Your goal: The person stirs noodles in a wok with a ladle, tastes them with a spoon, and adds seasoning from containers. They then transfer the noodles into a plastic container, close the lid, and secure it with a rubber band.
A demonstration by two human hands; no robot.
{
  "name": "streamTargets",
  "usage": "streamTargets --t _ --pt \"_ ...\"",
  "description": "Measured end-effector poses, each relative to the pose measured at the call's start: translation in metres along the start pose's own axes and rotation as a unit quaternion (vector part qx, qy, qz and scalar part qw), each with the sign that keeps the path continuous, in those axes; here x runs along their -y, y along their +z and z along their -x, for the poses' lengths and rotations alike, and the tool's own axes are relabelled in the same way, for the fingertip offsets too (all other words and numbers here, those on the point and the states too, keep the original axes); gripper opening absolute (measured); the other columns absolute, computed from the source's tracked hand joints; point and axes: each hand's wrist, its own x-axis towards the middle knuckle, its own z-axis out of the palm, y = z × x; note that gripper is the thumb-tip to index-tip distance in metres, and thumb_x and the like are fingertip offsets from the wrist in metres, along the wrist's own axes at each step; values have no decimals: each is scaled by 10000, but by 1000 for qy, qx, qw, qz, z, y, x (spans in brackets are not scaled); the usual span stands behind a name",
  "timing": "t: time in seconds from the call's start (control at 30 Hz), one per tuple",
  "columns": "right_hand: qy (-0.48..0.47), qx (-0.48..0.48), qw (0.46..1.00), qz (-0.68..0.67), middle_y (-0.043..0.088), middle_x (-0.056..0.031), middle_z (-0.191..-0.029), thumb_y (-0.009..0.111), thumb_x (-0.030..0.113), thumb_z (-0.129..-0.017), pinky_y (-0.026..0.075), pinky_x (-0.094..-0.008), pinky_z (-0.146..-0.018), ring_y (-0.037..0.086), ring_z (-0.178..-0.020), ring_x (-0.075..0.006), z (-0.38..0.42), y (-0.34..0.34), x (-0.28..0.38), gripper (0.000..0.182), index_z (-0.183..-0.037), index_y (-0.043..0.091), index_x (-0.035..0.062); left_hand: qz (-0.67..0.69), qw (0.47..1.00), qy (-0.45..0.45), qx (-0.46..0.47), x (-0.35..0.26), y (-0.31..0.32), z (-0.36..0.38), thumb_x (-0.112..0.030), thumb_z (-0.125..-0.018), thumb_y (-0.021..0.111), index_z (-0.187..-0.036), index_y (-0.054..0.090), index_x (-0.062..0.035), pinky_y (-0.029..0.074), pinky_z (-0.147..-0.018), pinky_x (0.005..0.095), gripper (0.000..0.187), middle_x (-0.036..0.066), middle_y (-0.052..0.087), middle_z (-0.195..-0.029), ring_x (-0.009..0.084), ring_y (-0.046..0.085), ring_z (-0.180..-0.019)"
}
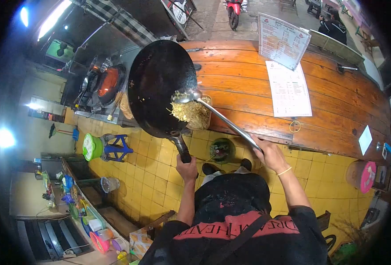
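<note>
My left hand point(187, 168) is wrapped round the handle of a black wok point(155, 84), which is tilted toward the wooden counter. In my right hand point(270, 154) is the long metal handle of a ladle point(231, 123); its bowl rests by the wok's right rim. Pale yellowish food, perhaps fried rice or chopped noodles point(182, 111), lies at that rim. Directly beside it, on the counter's near edge, a clear container point(204, 119) holds more of this food. The wok partly hides the container's left side.
A menu stand point(284, 39) and a printed sheet point(289, 90) are on the wooden counter point(239, 70), with a rubber band point(295, 126) nearby. Left of the wok, a pan of red sauce point(109, 81) sits on the stove. A blue stool point(118, 148) stands on the yellow tiles.
</note>
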Motion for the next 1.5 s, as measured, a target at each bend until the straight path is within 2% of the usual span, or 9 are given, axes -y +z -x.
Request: streamTargets --t 0.07,0.53,0.63,0.83,0.93,1.07,1.2,1.3,1.5 --pt "6 27 996 90 621 -161 -800 595 130 -804 489 -420 -626 602 -720 -351 16 -13 -7 510 -1294 457 151 12 1000 14 -9 -12 -2 2 -77 -667 664 -829 505 2 425 -543 370 240 123 522 -628 267 523 -546" --pt "-5 -28 993 113 624 -152 -850 584 172 -825 511 -418 -573 615 -687 -314 29 -15 -13 498 -1298 453 252 -1 999 40 -9 -18 -7 -8 -57 -669 632 -786 483 -7 414 -522 353 197 86 474 -600 225 480 -518" --pt "75 54 987 134 624 -126 -810 589 158 -818 507 -408 -559 610 -668 -303 36 -22 -4 504 -1291 460 272 -1 999 35 -10 -15 -7 -7 -55 -671 629 -786 481 -10 415 -523 352 192 81 476 -606 215 479 -520" --pt "-33 -62 987 143 565 -102 -678 598 157 -799 481 -385 -501 571 -550 -277 39 15 -21 486 -1267 498 243 13 999 33 5 1 -12 -11 -58 -683 631 -789 496 -19 417 -537 332 177 65 488 -620 188 487 -541" --pt "6 -18 984 177 562 -99 -677 605 154 -794 478 -382 -507 578 -572 -274 55 2 -34 490 -1265 500 245 39 999 4 19 -2 -20 -10 -59 -688 637 -786 499 -23 420 -548 317 173 52 499 -631 174 492 -553" --pt "-23 -84 996 19 550 -98 -677 603 158 -801 481 -378 -535 576 -597 -280 26 38 0 501 -1280 487 248 54 998 -4 36 -3 -23 -7 -56 -690 653 -782 501 -27 422 -559 301 180 43 502 -642 161 492 -570" --pt "-30 -70 997 3 544 -97 -684 608 162 -801 481 -382 -537 567 -588 -289 22 69 -1 520 -1295 472 254 61 996 -27 53 -2 -26 -7 -49 -684 663 -780 499 -29 419 -557 297 191 40 498 -643 152 492 -581" --pt "-32 -49 990 126 538 -92 -686 608 167 -800 478 -396 -503 563 -569 -298 57 48 -43 555 -1317 438 276 76 995 -32 59 7 -28 -14 -45 -683 663 -775 495 -28 418 -555 297 191 31 512 -657 145 502 -594" --pt "26 -81 990 110 544 -75 -683 579 184 -818 478 -398 -477 554 -521 -293 51 42 -12 504 -1290 459 315 130 988 -62 59 -25 -42 -5 -22 -707 632 -777 470 -45 384 -413 252 177 -2 449 -560 91 466 -451"
